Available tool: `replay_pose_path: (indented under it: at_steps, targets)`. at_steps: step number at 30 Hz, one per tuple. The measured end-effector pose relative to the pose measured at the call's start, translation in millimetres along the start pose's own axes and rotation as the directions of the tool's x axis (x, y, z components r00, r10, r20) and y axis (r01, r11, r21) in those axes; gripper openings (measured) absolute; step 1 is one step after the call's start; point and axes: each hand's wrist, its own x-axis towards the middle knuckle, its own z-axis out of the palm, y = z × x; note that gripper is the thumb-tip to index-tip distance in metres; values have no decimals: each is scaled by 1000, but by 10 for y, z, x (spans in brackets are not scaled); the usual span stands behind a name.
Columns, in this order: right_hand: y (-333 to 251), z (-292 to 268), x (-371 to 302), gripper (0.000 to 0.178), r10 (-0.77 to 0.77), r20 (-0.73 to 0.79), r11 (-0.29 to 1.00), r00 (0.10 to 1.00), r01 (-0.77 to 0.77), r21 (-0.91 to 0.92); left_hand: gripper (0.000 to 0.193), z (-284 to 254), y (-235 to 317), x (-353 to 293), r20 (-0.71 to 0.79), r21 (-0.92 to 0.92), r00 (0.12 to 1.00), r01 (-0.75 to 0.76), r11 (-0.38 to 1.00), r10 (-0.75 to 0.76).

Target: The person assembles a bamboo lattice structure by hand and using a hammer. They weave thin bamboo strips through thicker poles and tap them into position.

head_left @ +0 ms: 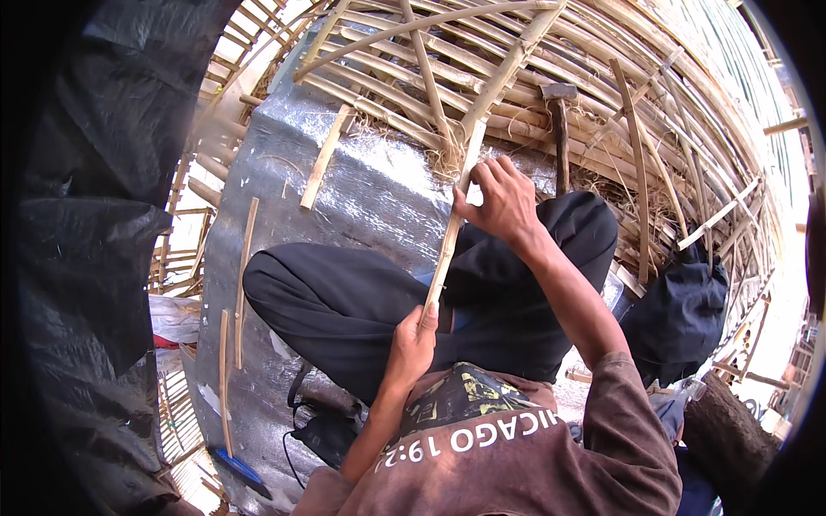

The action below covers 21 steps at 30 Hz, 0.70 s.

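Both hands, left hand (413,340) and right hand (502,199), grip the bamboo strip (453,219) between them.

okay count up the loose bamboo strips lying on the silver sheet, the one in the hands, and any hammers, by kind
Loose bamboo strips on the silver sheet: 3
Bamboo strip held in both hands: 1
Hammers: 1
Total: 5

A pale straw-yellow bamboo strip (453,219) crosses black trousers (361,301) above a faded brown shirt (551,464) printed with white lettering and a yellow-and-black patch. Beneath lies crinkled silver foil sheeting (379,185) — scattered with tan slats (325,159) — against a golden-beige bamboo lattice (533,60). A black bag (680,314) sits nearby; a blue-handled tool (237,469) lies low.
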Motion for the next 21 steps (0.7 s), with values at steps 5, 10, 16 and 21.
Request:
replay_pose_path:
  at_steps: [5, 10, 16, 21]
  targets:
    - [114, -65, 178, 28, -258, -69, 962, 964, 263, 70, 47, -28, -36, 9, 48, -49, 999, 21, 999, -19]
    - [291, 8, 302, 25, -490, -6, 864, 872, 486, 132, 45, -17, -9, 4, 69, -119, 996, 71, 990, -63]
    - [263, 25, 474, 37, -549, -19, 812, 836, 538, 227, 41, -48, 30, -42, 87, -213, 990, 129, 968, -113]
    - [293, -37, 572, 35, -617, -24, 745, 787, 594, 303, 37, -102, 132, -80, 197, -358, 967, 227, 906, -164]
